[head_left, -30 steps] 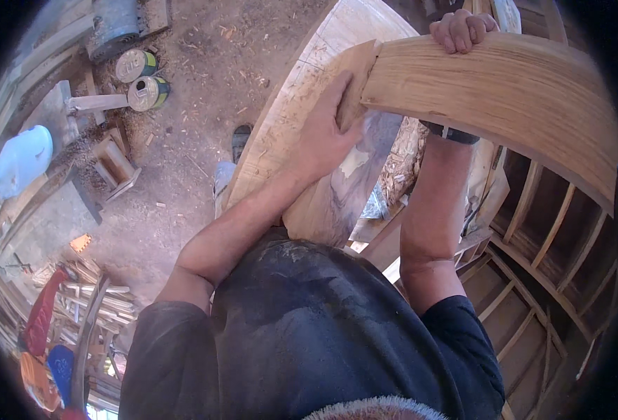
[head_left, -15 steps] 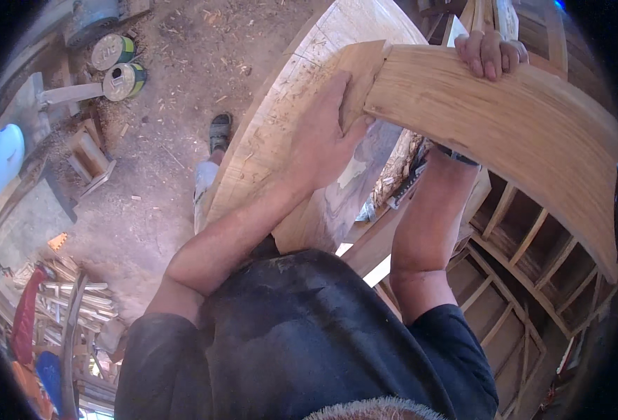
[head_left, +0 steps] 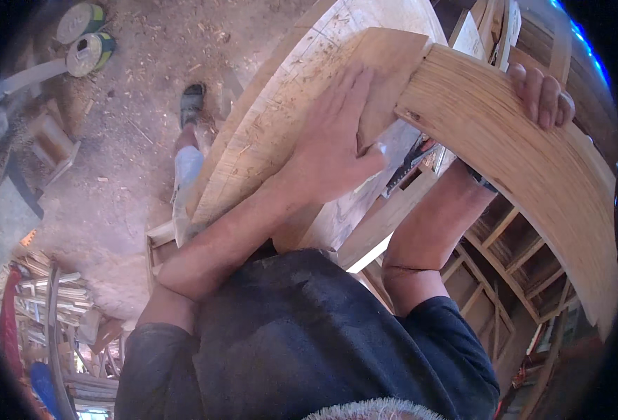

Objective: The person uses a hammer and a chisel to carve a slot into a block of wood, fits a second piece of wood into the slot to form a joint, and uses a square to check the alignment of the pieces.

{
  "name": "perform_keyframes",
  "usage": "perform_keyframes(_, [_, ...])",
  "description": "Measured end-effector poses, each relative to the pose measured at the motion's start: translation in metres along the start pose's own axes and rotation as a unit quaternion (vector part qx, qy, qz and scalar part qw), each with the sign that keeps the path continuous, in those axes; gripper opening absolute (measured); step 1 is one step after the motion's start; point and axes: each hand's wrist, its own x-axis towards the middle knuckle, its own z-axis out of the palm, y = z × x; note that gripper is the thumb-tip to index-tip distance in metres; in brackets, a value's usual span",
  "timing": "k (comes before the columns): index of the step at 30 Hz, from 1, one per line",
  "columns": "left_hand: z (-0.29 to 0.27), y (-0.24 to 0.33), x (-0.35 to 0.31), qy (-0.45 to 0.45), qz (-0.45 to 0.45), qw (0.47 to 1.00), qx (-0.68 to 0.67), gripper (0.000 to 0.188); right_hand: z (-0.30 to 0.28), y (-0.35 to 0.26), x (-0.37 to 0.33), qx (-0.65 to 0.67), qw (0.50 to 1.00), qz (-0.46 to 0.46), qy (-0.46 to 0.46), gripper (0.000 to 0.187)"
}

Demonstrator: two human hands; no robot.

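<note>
Head view: curved plank (head_left: pixel 512 147) hooked in right hand (head_left: pixel 545 99), left hand (head_left: pixel 323 157) flat on shorter board (head_left: pixel 400 59)

At upper right, sweeping from a squared end near the middle out toward the right rim. Right fingers curled over the plank's far edge, forearm passing beneath; palm hidden, tightness of hold impossible to tell. Left hand spread with thumb apart, closed on nothing, near the squared end. Fastened at the seam or merely touching: cannot tell.

Probably stiff and fairly heavy, with weight drawing toward the long outer end. Smooth-looking on the broad face, so perhaps a little slick there; hardly fragile, though apt to chip at the corners. Best held by both long edges, well out along the curve, with support from below.

Most open toward the left: floor (head_left: pixel 141 119) scattered with shavings past the chip-strewn pale slab (head_left: pixel 281 105), with a sandalled foot (head_left: pixel 192 101) near the slab's edge. Tighter on the right: ribbed wooden frame (head_left: pixel 502 227) past the plank's lower edge, dark toothed strip (head_left: pixel 408 168) near the squared end.
</note>
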Motion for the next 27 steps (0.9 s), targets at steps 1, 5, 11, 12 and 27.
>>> perform_keyframes(1, [0.000, -0.002, -0.001, 0.000, -0.005, 1.000, -0.011, 0.093, -0.001, 0.000, -0.002, -0.009, 1.000, -0.021, 0.011, 0.027])
perform_keyframes(5, [-0.002, -0.001, -0.002, -0.008, -0.005, 1.000, -0.021, 0.097, -0.019, -0.014, 0.004, -0.018, 1.000, 0.002, -0.015, 0.027])
perform_keyframes(11, [-0.002, 0.001, -0.001, -0.011, -0.007, 1.000, -0.010, 0.098, -0.031, -0.013, 0.008, 0.026, 0.997, -0.005, -0.066, 0.027])
perform_keyframes(12, [-0.003, 0.001, 0.000, -0.010, -0.002, 1.000, -0.009, 0.098, -0.029, -0.013, 0.007, 0.027, 0.997, -0.009, -0.066, 0.027])
perform_keyframes(27, [0.011, 0.027, 0.000, -0.042, -0.022, 0.996, 0.075, 0.084, -0.013, -0.018, -0.021, 0.034, 0.997, -0.052, 0.033, 0.035])
